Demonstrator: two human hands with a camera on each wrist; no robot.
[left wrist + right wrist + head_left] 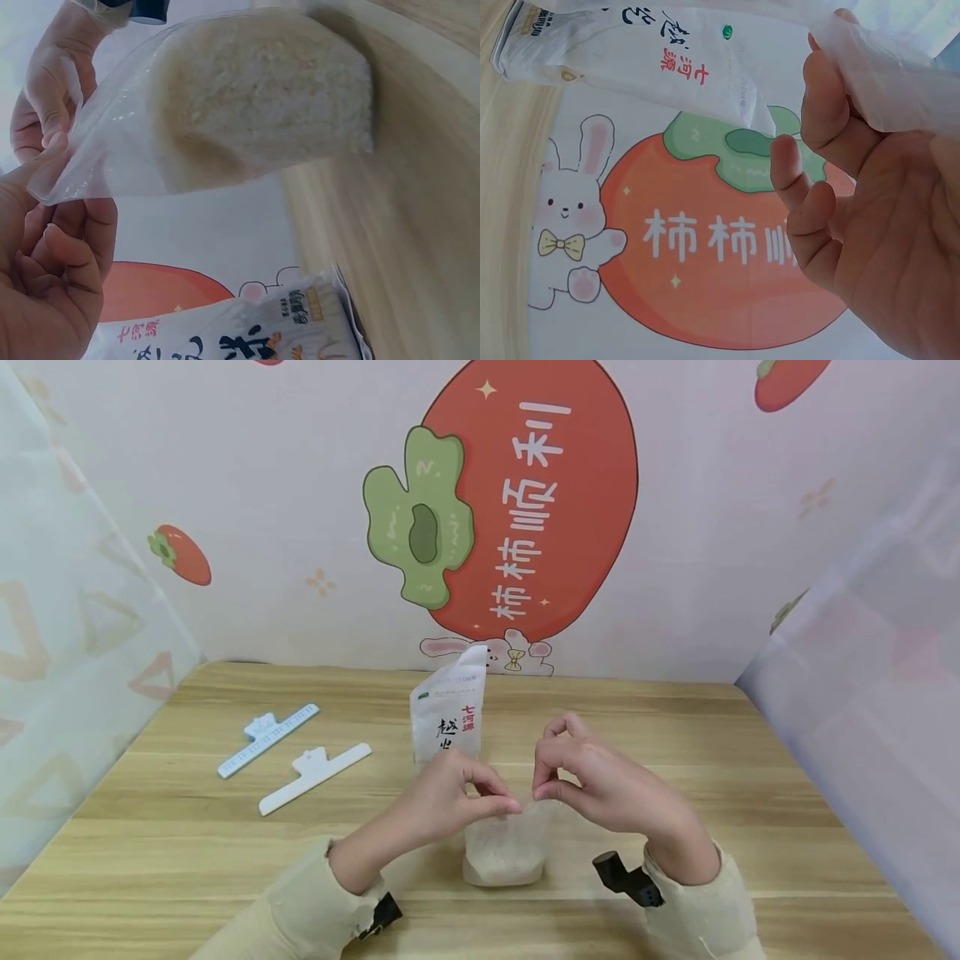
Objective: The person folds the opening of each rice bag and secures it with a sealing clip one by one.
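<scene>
Clear plastic was pinched at its top edge by both hands: the left hand (457, 793) and right hand (592, 781) each gripped a corner of the bag (504, 847), which stood upright between them on the table (750, 793), rice pack (447, 718) just behind.

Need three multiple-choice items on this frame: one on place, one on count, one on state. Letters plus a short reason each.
1. Where do the two clips lie?
A. left of the hands
B. right of the hands
C. inside the clear bag

2. How many clips are on the table?
A. one
B. two
C. four

3. How is the clear bag of rice held?
A. lying flat, untouched
B. pinched at its top by both hands
C. held by one hand only

Answers:
1 A: the blue clip and white clip lie on the table to the left.
2 B: just those two.
3 B: left hand and right hand pinch the top of the clear bag.
</scene>
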